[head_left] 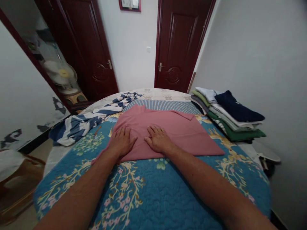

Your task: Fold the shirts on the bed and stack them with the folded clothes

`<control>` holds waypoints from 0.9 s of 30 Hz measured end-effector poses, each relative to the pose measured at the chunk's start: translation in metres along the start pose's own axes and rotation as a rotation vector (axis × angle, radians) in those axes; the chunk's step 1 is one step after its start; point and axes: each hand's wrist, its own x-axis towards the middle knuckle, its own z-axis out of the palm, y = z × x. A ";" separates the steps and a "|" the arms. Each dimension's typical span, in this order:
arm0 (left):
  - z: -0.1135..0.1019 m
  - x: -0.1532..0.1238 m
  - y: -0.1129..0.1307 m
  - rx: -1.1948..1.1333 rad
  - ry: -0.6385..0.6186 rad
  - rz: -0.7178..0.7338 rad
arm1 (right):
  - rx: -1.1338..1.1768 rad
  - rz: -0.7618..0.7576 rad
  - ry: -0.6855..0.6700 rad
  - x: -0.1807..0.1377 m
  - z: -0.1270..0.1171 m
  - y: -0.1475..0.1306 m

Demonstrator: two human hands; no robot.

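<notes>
A pink shirt point(172, 127) lies partly folded on a blue floral quilt point(148, 191) that covers the bed. My left hand point(122, 142) rests flat on the shirt's near left part, fingers spread. My right hand point(157, 139) lies flat beside it on the shirt's middle, palm down. Neither hand grips the cloth. The shirt's right side stretches out toward the bed's right edge.
A blue-and-white striped garment point(93, 119) is bunched at the bed's left. A stack of folded clothes point(227, 115) sits at the right by the wall. Two dark red doors point(179, 44) stand beyond the bed. A fan point(61, 73) and wooden furniture point(16, 179) are at left.
</notes>
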 end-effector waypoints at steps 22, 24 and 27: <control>0.019 0.006 -0.019 0.070 0.103 0.061 | -0.151 0.674 0.006 0.045 -0.040 0.283; 0.018 0.006 -0.019 0.070 0.103 0.061 | -0.151 0.683 0.011 0.049 -0.039 0.288; 0.012 0.003 -0.015 0.056 0.091 0.054 | -0.156 0.680 0.050 0.048 -0.036 0.290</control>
